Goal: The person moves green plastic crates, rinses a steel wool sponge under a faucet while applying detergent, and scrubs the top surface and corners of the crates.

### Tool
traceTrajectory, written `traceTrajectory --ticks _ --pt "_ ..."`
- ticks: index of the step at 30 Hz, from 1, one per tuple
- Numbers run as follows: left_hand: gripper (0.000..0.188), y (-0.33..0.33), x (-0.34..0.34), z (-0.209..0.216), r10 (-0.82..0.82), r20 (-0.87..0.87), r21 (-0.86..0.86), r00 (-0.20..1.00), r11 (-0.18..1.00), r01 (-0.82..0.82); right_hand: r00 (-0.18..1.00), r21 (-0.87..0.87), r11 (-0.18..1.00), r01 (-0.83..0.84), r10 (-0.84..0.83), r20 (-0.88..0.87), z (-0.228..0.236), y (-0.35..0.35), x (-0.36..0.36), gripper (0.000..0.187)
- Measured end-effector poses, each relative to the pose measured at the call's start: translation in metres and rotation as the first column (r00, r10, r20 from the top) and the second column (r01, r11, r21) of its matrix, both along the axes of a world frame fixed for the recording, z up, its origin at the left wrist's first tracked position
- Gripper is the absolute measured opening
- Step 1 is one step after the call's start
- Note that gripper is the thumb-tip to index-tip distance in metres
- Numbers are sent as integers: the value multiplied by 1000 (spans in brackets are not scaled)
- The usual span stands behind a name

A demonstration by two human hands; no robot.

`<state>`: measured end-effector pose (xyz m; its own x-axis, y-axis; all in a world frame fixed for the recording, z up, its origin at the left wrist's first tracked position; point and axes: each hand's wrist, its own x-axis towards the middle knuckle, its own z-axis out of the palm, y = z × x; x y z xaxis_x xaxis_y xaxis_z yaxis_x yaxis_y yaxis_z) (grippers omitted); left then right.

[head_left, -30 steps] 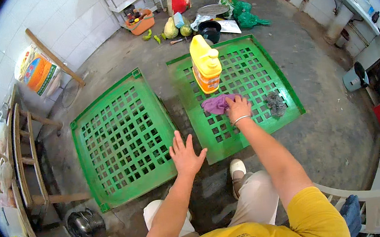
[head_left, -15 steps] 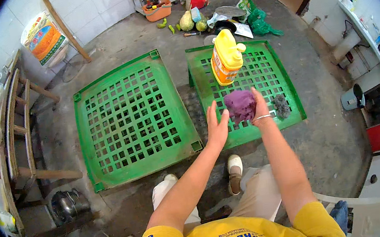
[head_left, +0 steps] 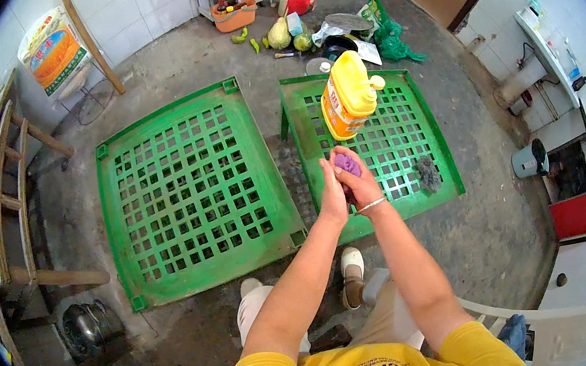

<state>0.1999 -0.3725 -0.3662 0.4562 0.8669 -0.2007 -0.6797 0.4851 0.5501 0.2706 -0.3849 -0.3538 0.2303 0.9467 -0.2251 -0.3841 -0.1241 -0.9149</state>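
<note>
Nearest, the white slip-on shoe (head_left: 352,262) sits on the dark concrete floor (head_left: 488,231), close to the front edge of the right-hand green plastic stand with square lattice holes (head_left: 421,199). Above that edge the left hand (head_left: 330,194) and right hand (head_left: 362,189) are together, clamped on a bunched purple fabric cloth (head_left: 348,165), which shows between thumb and fingers at the top; how hard they press cannot be told. To gather it well, both palms should probably press evenly, with loose folds tucked inward and the wrists kept straight. The pale, thin bangle (head_left: 371,205) on the right wrist looks clear of the fabric and is best kept so. To the right, a grey, tangled scouring pad (head_left: 429,174) lies apart on the lattice. Just beyond the fingertips stands a tall yellow plastic jug with an orange-and-white label (head_left: 348,98); elbows low and small movements would likely avoid knocking it.
</note>
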Motion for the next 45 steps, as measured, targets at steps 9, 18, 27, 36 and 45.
traceTrajectory --ticks 9,18,27,36,45 --pt "71 3 -23 36 107 -318 1 942 994 -113 828 38 993 109 -112 550 -28 148 1 27" --pt "72 1 -63 26 97 -381 -263 919 942 -208 490 -56 994 90 5 872 -35 283 11 23" --pt "70 2 -64 32 75 -312 -299 947 939 -173 447 -96 995 -8 90 890 -33 317 15 24" --pt "64 -1 -68 44 96 -264 -327 960 927 -183 313 -10 997 -78 34 949 -59 302 39 24" --pt "67 24 -112 65 351 -196 -270 916 878 -395 610 -226 974 -36 200 767 -93 118 14 26"
